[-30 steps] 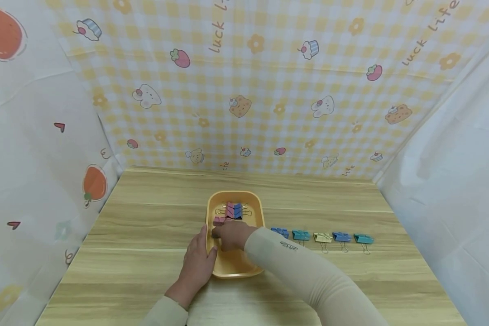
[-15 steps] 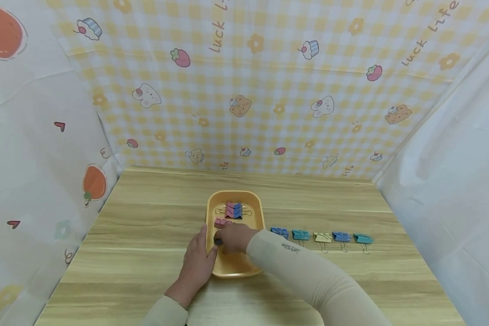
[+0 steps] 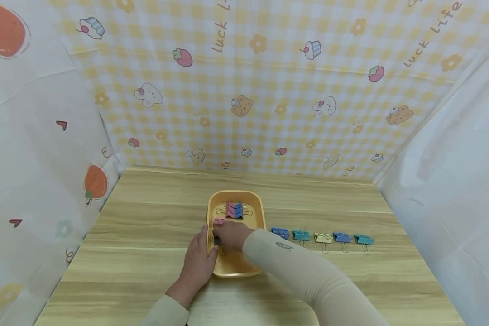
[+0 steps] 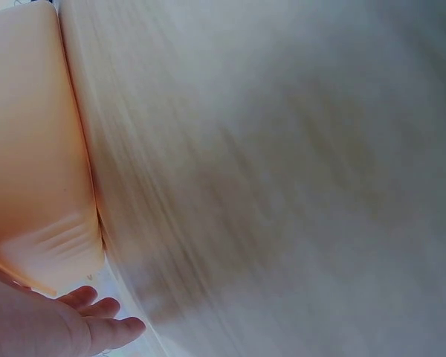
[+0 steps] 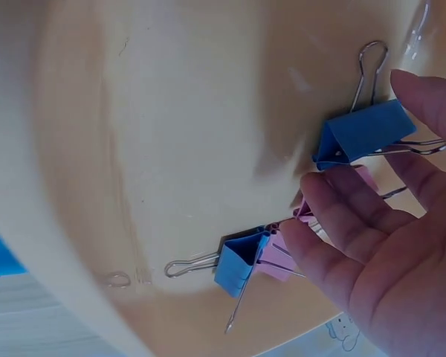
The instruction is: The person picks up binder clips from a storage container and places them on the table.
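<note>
Evidently, the step in hand is the arranging of binder clips inside the orange tray [image 3: 238, 275], which stands on the wooden counter [image 3: 159, 203]. The right hand [image 3: 233, 236] is inside the tray and appears to grasp the held blue clip [image 5: 368, 132] between thumb and curved fingers; the exact contact is partly hidden. One wire handle of that clip points away from the hand, another toward the palm. Just beyond it, partly covered by the fingers, lies a front pink clip [image 3: 219, 222]. At the tray's far end, a rear pink clip [image 3: 230, 210] and a rear blue clip [image 3: 238, 210] touch side by side, handles pointing outward. The left hand [image 3: 198, 260] rests along the tray's left wall, fingers extended and grasping nothing, presumably as a steady. To the tray's right, five clips stand apart in a row: first blue clip [image 3: 280, 233], first teal clip [image 3: 301, 235], pale yellow clip [image 3: 323, 237], second blue clip [image 3: 342, 237] and second teal clip [image 3: 363, 239]. In my judgement, the next move calls for squaring the held piece beside its pink neighbour and releasing it without a wire handle catching the fingers.
</note>
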A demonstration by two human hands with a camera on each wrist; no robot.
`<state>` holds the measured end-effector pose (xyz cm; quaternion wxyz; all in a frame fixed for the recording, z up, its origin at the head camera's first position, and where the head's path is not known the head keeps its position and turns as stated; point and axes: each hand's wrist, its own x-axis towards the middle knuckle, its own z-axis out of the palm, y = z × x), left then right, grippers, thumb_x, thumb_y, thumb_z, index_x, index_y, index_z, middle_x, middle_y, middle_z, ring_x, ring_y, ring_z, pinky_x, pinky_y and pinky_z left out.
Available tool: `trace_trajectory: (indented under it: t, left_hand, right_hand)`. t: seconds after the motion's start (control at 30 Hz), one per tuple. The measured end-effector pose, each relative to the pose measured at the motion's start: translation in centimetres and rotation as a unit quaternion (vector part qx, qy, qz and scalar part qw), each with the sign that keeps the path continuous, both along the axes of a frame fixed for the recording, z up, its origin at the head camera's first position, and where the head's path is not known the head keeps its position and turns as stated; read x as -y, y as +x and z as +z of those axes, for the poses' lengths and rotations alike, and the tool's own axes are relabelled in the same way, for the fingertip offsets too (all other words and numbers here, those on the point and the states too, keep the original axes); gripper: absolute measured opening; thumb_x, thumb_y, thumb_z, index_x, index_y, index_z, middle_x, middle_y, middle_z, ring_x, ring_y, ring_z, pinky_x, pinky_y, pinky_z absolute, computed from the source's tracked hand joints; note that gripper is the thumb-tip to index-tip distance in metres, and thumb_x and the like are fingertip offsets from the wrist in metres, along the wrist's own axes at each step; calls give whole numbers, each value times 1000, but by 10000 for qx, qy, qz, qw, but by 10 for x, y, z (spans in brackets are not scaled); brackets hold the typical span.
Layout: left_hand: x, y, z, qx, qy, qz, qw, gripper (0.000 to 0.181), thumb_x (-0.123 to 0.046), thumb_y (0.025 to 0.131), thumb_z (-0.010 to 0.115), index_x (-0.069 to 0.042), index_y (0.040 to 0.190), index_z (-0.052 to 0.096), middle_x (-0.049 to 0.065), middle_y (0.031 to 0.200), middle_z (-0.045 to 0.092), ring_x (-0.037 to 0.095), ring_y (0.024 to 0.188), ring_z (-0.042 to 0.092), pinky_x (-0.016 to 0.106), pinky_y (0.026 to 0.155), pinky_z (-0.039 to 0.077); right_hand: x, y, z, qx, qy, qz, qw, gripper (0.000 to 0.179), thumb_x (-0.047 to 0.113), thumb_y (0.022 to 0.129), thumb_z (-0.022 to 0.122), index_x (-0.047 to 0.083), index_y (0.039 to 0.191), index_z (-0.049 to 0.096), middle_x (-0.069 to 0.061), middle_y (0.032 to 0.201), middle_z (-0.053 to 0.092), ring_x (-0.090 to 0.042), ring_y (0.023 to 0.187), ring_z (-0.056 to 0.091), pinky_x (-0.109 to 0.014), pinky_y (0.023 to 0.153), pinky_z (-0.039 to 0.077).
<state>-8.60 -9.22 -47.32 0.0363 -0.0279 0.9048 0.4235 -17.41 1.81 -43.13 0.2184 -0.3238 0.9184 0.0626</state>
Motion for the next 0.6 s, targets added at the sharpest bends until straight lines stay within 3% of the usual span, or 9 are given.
trace_trajectory:
  t: [0.2,0.43,0.6]
  left_hand:
    - [0,0,0,10,-2,7,10000,69,-17,97,52,-1,153,15,31,146,31,50,137,25,66,107,23]
    - [0,0,0,-157,16,9,9999,67,-16,97,52,0,152,17,31,145,33,49,135,28,66,107,24]
    - [0,0,-1,-197,41,6,9998,67,-17,97,53,-1,152,18,30,144,34,49,136,28,66,107,24]
  right_hand:
    - [3,-3,-7,-229,47,91,9997,36,23,76,81,23,106,59,2,90,62,-12,84,57,-32,73,53]
    - [7,-8,-20,-493,77,148,9986,18,22,87,71,24,101,59,3,81,62,-13,76,58,-32,66,53]
    - [9,-8,-21,-461,137,97,9988,18,24,90,68,25,107,61,4,81,63,-14,76,60,-34,68,54]
